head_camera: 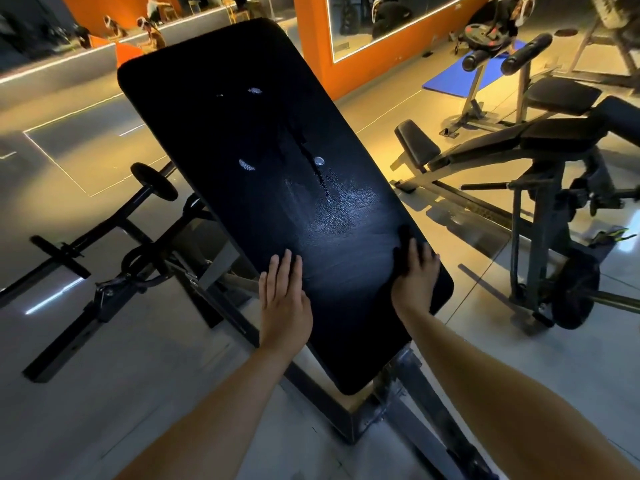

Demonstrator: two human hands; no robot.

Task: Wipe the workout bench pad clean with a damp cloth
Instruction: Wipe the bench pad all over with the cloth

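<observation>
Nearest to us, 2 bare forearms reach in over the tiled floor [104, 393]. The left hand [284, 299] lies flat and open, fingers together, palm down on the near left edge of the bench pad [242, 150]. The right hand [414, 271] presses on the near right edge, fingers curled over something dark that looks like the cloth [405, 239], though black on black makes that hard to call. The hands sit well apart, one on each side. The pad itself tilts up and away from us on its steel frame [408, 386]. Mid-pad there's a wet sheen and streaks, farther up a few pale worn spots. My read: steady with the left, sweep the right in long overlapping passes up the slope, right out to the edges. Beyond, to the right, another bench [485, 143], and far back an orange wall [311, 39].
</observation>
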